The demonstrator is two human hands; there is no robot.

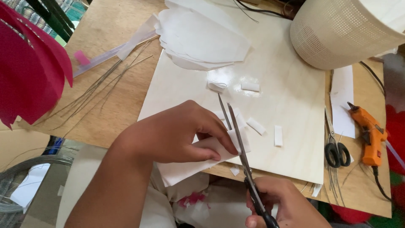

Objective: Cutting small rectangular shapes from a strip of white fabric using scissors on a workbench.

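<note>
A folded white paper (198, 162) is pinched flat by the left hand (177, 135), fingers closed over it, thumb under; it is held at the near edge of the pale board (287, 126), partly over the lap. Scissors (242, 156) are gripped by the right hand (278, 207), fingers curled shut through the black handles. The blades are parted, paper edge between them, tips pointing away over the board.

Risks, judged from this frame:
- Left fingertips (230, 147) lie just beside the blade line, nearly touching it. A nick could be caused if the blades are closed without the fingers being drawn back.
- The paper is held only at one end; the free part could be bent or dragged by the blades, so a crooked or torn cut could result.
- Small cut strips (256, 126) are scattered on the board near the tips. They could be swept off or caught under the paper as it is fed forward.
- The blade tips could be driven into the board surface if the scissors are tilted down.
- The paper stack (202, 38) further back is loose and could be knocked by the left forearm if it is moved forward.

Well apart on the right: a second pair of scissors (336, 152), an orange glue gun (369, 133) with cord, thin wires (97, 88) at left, red paper (29, 67), a woven basket (341, 33). No contact with either hand is seen. Whether the glue gun is hot cannot be told.
</note>
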